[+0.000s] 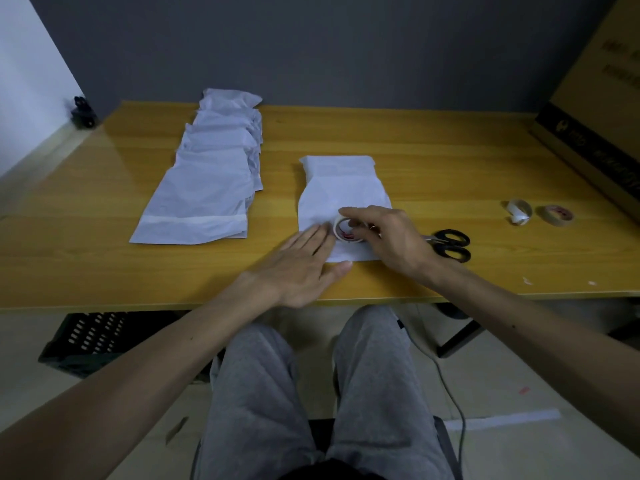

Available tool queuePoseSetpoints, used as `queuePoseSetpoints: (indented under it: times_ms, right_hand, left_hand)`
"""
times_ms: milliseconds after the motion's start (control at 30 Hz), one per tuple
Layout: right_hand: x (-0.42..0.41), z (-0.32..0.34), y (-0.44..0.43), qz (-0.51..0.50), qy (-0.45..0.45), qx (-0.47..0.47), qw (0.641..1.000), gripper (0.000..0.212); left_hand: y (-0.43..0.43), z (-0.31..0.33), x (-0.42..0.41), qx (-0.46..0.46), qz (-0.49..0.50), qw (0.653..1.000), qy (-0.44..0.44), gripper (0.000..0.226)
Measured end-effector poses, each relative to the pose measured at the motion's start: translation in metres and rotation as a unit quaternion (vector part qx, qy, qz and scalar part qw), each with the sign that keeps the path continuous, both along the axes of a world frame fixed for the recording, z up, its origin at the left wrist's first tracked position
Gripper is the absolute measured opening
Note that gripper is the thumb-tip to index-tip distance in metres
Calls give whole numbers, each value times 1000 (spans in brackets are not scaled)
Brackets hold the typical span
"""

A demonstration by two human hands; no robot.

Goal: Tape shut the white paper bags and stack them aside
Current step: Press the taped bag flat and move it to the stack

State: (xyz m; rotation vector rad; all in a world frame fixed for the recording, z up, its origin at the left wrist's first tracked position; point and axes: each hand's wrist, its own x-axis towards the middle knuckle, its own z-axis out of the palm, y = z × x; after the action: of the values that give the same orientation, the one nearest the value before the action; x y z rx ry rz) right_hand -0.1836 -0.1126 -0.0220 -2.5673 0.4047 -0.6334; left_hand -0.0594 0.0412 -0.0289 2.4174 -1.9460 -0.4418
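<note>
One white paper bag [341,188] lies flat on the yellow wooden surface [450,150], directly in front of the seated person. Its far end is folded over. Its contents cannot be seen.

The left hand [304,268] rests palm down on the bag's near left corner. Its fingers [317,240] are straight and together, pressing the paper and grasping nothing.

The right hand [391,240] is over the bag's near right part. Its fingers [360,214] are curled around a tape roll [346,232], which they hold against the bag just beside the left fingertips.

To the left, apart from this bag, a stack of bags [207,188] lies in an overlapping row running away from the person. The nearest one shows a strip across its near end.

Black-handled scissors [450,244] lie just right of the right hand. Farther right are a tape core [518,211] and a spare tape roll [557,214], side by side.

A cardboard box [595,98] stands at the right edge. A black crate [93,341] sits on the floor beneath the surface; what it holds cannot be told.
</note>
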Motion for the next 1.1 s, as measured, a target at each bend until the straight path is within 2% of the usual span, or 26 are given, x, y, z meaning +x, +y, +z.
queuePoseSetpoints:
  times_ms: [533,967,1100]
  right_hand:
    - [-16,11,-13,48,18,-103,993,38]
    - [-54,14,-32,15,77,-154,985,41]
    - [-59,14,-35,-29,67,-114,991,30]
  left_hand:
    - [0,2,-3,9,4,1000,-14,80]
    - [0,2,-1,14,2,1000,-10,79]
    - [0,1,0,13,2,1000,-5,79]
